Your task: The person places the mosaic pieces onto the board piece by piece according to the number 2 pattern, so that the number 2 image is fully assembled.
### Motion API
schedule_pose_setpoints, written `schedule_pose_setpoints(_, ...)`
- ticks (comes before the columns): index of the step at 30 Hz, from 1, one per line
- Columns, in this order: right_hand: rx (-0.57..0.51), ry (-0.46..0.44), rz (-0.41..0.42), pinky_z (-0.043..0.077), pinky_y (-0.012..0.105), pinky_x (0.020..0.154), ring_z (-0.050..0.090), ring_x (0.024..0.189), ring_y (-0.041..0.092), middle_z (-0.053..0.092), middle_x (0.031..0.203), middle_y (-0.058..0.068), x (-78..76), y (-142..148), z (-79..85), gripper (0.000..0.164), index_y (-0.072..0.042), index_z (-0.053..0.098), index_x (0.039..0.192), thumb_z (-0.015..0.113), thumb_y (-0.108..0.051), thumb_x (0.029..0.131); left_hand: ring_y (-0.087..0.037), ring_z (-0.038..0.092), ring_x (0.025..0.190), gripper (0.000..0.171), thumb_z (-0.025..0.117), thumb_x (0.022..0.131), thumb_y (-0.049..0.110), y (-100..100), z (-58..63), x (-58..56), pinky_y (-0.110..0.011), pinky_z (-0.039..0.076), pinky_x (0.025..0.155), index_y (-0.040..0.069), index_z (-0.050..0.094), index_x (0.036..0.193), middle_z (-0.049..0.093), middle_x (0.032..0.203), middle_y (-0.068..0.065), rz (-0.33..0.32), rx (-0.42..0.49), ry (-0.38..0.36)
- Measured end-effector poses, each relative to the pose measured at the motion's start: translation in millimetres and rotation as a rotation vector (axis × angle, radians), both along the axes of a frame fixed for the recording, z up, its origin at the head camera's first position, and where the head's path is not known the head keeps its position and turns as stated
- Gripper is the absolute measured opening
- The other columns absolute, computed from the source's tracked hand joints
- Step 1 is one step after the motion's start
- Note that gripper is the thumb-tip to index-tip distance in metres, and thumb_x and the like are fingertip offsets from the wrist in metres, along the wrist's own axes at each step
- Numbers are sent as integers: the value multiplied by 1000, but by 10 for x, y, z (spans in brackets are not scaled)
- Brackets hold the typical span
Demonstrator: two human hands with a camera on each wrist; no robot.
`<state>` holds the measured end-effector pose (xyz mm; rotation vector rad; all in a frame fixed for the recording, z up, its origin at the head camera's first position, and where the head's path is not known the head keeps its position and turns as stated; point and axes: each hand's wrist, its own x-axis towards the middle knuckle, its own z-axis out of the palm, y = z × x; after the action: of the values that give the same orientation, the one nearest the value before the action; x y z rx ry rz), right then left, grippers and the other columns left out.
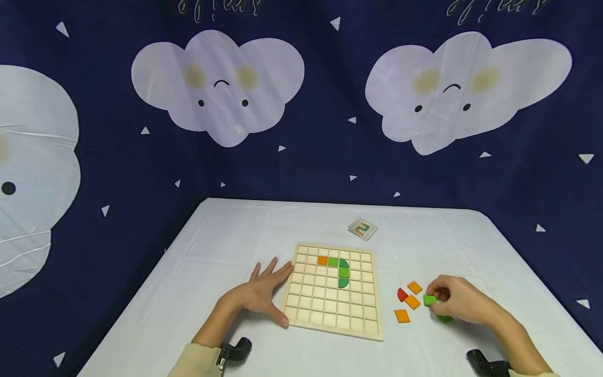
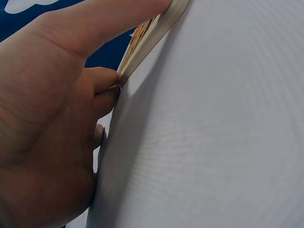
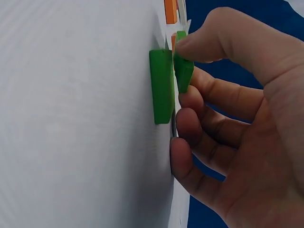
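In the head view my right hand (image 1: 459, 298) pinches a small green tile (image 1: 430, 300) between thumb and fingers. The right wrist view shows this tile tilted, right beside another green block (image 3: 161, 88) that lies on the table partly under the hand. My left hand (image 1: 259, 290) has its fingers spread, with thumb and index fingertip at the left edge of a wooden grid board (image 1: 334, 333). On the board sit an orange square (image 1: 322, 260), light green squares (image 1: 333, 262) and dark green rounded pieces (image 1: 343, 283), forming a hook shape.
Between board and right hand lie several loose orange tiles (image 1: 402, 316) and a red rounded piece (image 1: 402, 295). A card with a printed grid pattern (image 1: 363, 229) is behind the board. A dark blue curtain with clouds (image 1: 325, 173) hangs around the white table (image 1: 226, 235).
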<state>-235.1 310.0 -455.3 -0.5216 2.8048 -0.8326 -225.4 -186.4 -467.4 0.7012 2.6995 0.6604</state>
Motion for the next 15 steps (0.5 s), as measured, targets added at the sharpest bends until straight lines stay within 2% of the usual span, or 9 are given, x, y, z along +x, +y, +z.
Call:
schedule_pose_setpoints(6,-20,31,-32,45,25,63,51,77,16,57,83,-3,-36,0,-22,28,-12,64,93,81,-18,71,-27,-8,145,136,80,47,72,1,4,-12,-54,-14,110,18,17,155,11,160,5,2,-8,6)
schedule_pose_setpoints(15,-84,37,4,47,24,60,53,73,13,58,82,-2,-50,-26,-44,27,-11,67,97,81,-20,76,-27,-8,145,136,80,48,71,3,-4,-12,-54,-14,110,18,17,155,11,160,5,-6,-6,4)
